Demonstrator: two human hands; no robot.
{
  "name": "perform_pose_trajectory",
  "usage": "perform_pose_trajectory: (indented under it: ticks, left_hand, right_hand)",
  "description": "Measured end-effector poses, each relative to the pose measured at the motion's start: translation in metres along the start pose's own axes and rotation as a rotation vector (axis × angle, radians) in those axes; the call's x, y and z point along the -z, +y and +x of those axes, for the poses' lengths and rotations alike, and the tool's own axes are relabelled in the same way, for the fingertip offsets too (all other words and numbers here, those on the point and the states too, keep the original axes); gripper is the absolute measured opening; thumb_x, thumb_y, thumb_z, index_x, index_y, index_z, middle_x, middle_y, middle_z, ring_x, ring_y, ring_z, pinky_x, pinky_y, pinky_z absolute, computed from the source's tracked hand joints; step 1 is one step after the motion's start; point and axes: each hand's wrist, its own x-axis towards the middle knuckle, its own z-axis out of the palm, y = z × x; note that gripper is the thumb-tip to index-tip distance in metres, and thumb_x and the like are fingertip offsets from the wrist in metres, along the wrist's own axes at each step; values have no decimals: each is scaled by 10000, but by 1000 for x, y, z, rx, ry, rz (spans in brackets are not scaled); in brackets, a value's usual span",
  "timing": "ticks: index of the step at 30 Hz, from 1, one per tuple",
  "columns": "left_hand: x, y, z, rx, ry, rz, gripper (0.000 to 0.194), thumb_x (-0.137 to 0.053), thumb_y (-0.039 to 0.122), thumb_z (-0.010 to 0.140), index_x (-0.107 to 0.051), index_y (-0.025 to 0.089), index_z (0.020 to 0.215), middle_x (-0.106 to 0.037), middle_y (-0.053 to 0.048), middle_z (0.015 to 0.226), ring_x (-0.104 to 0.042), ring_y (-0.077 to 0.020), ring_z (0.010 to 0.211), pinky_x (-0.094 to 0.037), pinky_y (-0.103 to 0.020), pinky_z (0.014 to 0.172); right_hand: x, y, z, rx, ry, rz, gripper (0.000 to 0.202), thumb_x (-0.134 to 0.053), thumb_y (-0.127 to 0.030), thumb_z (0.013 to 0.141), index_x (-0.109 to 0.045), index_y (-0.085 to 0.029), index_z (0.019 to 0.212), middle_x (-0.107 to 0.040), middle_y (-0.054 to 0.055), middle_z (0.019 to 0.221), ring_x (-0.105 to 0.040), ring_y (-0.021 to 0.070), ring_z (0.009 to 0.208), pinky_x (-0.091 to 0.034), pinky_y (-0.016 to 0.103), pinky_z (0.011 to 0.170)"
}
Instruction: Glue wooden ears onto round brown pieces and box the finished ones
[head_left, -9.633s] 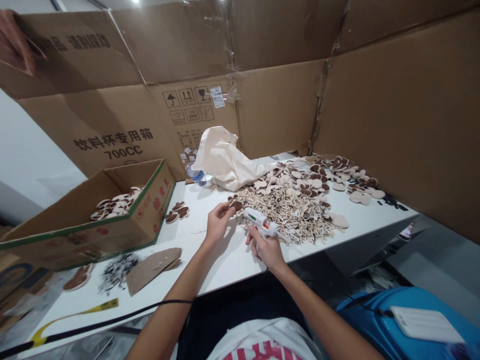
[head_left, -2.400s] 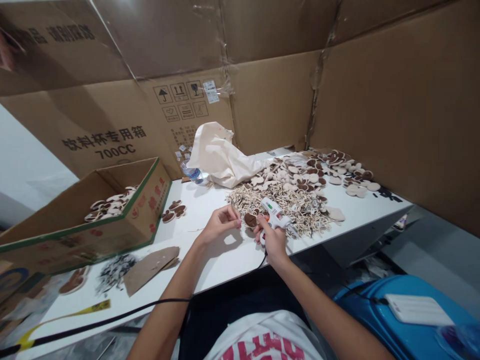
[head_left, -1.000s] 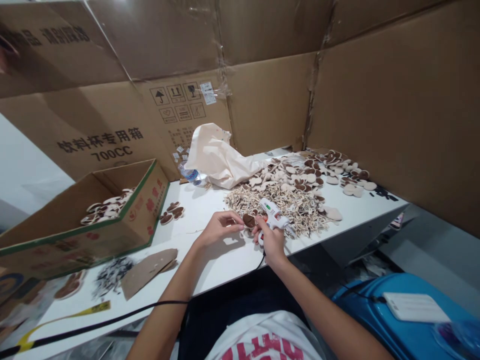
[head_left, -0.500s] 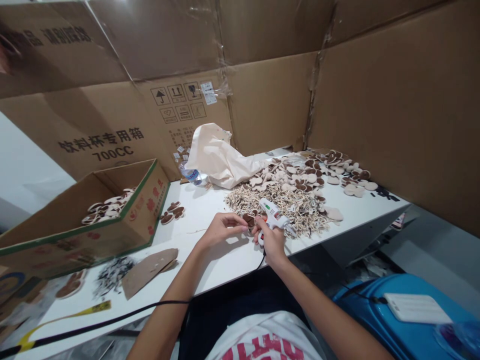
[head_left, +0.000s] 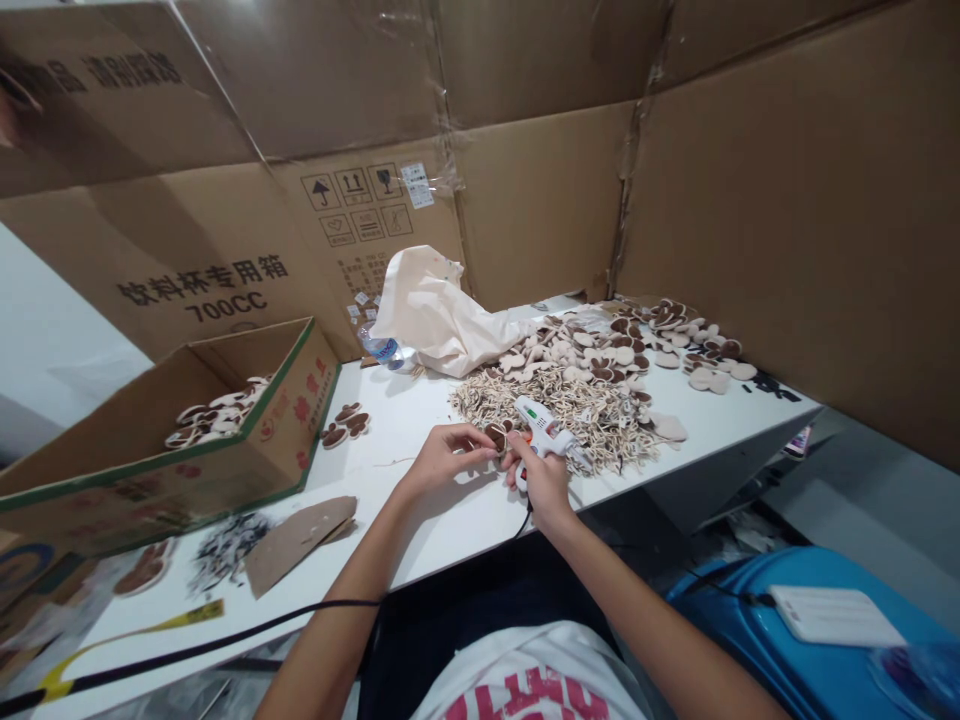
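My right hand (head_left: 541,480) is wrapped round a white glue gun (head_left: 541,425), whose nozzle points to the right, away from my left hand. Between my hands is a small brown felt piece (head_left: 496,436) with a pale edge. My left hand (head_left: 453,455) has its thumb and fingertips pinched at the piece's left side. Fingers of my right hand also touch it. Just behind the glue gun lies a heap of short cream cords (head_left: 480,398). Brown and cream felt pieces (head_left: 600,350) are piled beyond the cords.
An open cardboard box (head_left: 300,420) holding felt pieces stands at the left. Several brown pieces (head_left: 346,425) lie beside it. A cream cloth bag (head_left: 442,320) and a plastic bottle (head_left: 384,348) are at the back. A black cable (head_left: 285,617) crosses the left front.
The glue gun has shifted very slightly to the left in my right hand. My left hand stays pinched at the felt piece.
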Motion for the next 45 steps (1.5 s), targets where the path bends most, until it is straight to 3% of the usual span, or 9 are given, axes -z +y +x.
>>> perform_pose_trajectory:
  ticks: [15,23,33,39,45]
  left_hand:
    - [-3,-3,2,-47,100,33,254,-878,425,829,-834,181,887,-789,-92,891,-674,-197,783,-525,-343,742]
    - [-2,-9,3,-79,108,47,240,-869,415,848,-821,188,907,-753,-73,893,-658,-182,785,-507,-325,721]
    - [-3,-14,4,-80,116,20,240,-856,421,864,-807,191,914,-740,-78,945,-692,-214,898,-556,-352,809]
    - [-4,-13,4,-117,112,52,225,-840,420,882,-799,200,908,-714,-66,939,-663,-194,875,-523,-319,757]
    - [-7,-8,4,-69,142,-25,356,-872,454,830,-679,209,1001,-631,-13,924,-609,-148,807,-512,-263,703]
  right_hand:
    - [0,1,0,0,-1,-23,397,-832,-546,817,-643,-197,813,-644,-18,565,-531,114,367,-394,207,348]
    - [1,0,0,4,-11,-28,366,-813,-526,833,-657,-195,818,-645,-17,568,-527,118,368,-393,217,354]
    - [1,0,0,3,-28,-39,333,-796,-499,836,-653,-198,821,-645,-20,571,-516,112,374,-404,219,371]
    - [0,-2,-1,-7,-28,-44,349,-806,-510,826,-660,-194,843,-643,-22,563,-507,112,368,-391,215,358]
    - [1,1,0,1,-20,-37,385,-816,-547,827,-641,-205,850,-656,-16,580,-531,124,373,-391,226,361]
